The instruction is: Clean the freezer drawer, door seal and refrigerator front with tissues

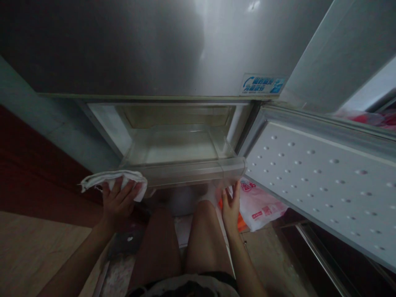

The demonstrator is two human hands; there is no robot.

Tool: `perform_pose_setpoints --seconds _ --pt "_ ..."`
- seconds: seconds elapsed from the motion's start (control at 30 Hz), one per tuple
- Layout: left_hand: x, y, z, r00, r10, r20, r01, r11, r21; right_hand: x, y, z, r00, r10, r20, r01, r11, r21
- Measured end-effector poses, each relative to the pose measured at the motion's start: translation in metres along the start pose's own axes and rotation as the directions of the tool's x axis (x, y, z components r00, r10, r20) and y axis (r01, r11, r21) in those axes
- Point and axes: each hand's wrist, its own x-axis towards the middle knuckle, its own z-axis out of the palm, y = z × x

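Observation:
A clear plastic drawer (185,172) is pulled partly out of the lower compartment of a fridge (107,119); nothing shows inside it. My left hand (119,198) holds a folded white cloth (93,180) against the left end of the drawer's front. At the right end, my right hand (231,202) touches the lower edge of the drawer front, its fingers bent up and partly hidden behind the clear plastic.
The lower fridge door (324,177) stands open on the right. The upper door (139,49) is closed above. White and orange plastic bags (262,206) lie on the floor below the open door. My knees are under the drawer.

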Motion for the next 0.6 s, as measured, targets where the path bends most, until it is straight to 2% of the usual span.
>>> perform_pose_setpoints --seconds 0.03,0.1,0.23,0.43,0.53,0.6 --pt "0.003 0.003 0.002 0.999 -0.01 -0.038 0.01 1.0 0.004 0.0 0.0 0.0 1.0 0.006 0.0 -0.006 1.0 -0.003" --pt "0.012 0.014 0.006 0.989 -0.112 -0.094 0.109 0.994 -0.029 0.0 -0.001 0.0 1.0 0.013 0.004 -0.014 1.0 0.004" --pt "0.035 0.049 0.017 0.953 -0.252 -0.171 0.236 0.966 -0.108 0.0 -0.001 0.001 1.0 0.0 0.001 0.0 1.0 0.028" --pt "0.073 0.101 0.037 0.928 -0.339 -0.155 0.31 0.933 -0.183 -0.001 0.001 0.001 1.0 0.015 -0.005 -0.015 1.0 0.006" --pt "0.092 0.127 0.046 0.938 -0.323 -0.126 0.298 0.937 -0.184 -0.001 0.002 0.003 0.999 0.048 -0.007 -0.048 0.999 0.009" --pt "0.103 0.144 0.051 0.953 -0.297 -0.06 0.283 0.943 -0.174 -0.001 0.003 0.004 0.998 0.054 -0.013 -0.054 0.998 0.019"
